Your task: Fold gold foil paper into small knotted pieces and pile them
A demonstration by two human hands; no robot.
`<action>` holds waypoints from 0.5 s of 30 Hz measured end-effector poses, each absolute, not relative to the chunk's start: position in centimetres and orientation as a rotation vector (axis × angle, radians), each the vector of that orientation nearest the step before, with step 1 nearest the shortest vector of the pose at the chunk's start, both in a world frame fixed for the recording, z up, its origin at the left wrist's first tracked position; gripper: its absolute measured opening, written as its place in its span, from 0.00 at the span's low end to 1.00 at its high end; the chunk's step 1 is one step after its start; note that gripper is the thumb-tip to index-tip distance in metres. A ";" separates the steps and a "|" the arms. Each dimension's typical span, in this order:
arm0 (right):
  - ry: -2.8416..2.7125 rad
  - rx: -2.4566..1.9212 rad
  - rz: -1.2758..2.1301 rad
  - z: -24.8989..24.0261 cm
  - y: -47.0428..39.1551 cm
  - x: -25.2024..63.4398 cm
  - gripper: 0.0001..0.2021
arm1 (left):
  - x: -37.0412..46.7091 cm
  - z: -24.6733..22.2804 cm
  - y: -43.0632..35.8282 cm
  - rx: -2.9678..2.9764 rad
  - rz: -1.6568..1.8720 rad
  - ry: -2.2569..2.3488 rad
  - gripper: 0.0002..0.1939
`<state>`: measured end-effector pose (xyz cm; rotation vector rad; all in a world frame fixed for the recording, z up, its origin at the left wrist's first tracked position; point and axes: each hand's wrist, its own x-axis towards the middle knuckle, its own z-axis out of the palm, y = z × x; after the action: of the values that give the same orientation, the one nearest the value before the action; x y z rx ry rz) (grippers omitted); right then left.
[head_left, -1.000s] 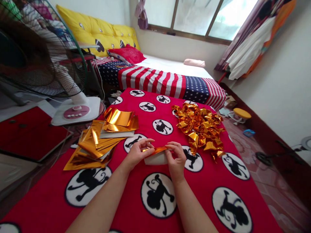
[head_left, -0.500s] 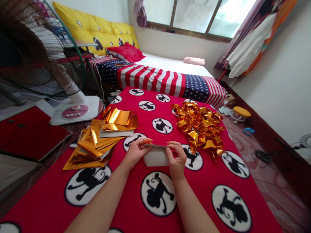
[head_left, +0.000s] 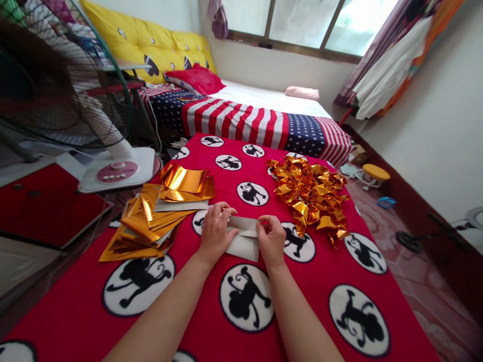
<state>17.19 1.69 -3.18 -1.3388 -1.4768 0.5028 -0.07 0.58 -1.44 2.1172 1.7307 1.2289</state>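
Observation:
A greyish-white paper sheet (head_left: 243,247) with a folded strip across it lies between my hands on the red monkey-print cloth (head_left: 302,311). My left hand (head_left: 216,231) grips its left side, thumb on the fold and fingers beyond it. On the right side, my right hand (head_left: 271,234) pinches the paper between thumb and fingers. To the left is a loose stack of shiny gold paper sheets (head_left: 151,221), some showing pale backs. Folded gold foil pieces (head_left: 309,193) form a heap to the right, beyond my right hand.
A fan (head_left: 116,168) stands at the left beside the cloth-covered surface. Behind is a bed (head_left: 241,118) with a red pillow (head_left: 202,79). On the floor at the right are a yellow stool (head_left: 376,172) and a small blue object (head_left: 386,202).
My left hand has shifted slightly right and turned over the paper's left side. The paper, earlier raised along its top edge, now shows a strip folded across its middle and a far part beyond.

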 end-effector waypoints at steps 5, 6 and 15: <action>-1.740 -1.376 0.213 -2.4 1.5 18.1 0.06 | -0.8 -2.1 1.1 2.309 0.941 1.323 0.10; -1.778 -1.365 0.171 -2.2 1.4 18.5 0.07 | -0.9 -2.3 1.2 2.290 0.935 1.289 0.11; -2.138 -1.110 0.372 -1.2 -1.7 21.2 0.17 | -2.0 -1.7 1.8 2.127 0.902 1.113 0.14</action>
<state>21.24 -1.69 -1.18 -1.1097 -2.1377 0.3718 -2.02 1.82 -1.68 2.1274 1.1133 0.9015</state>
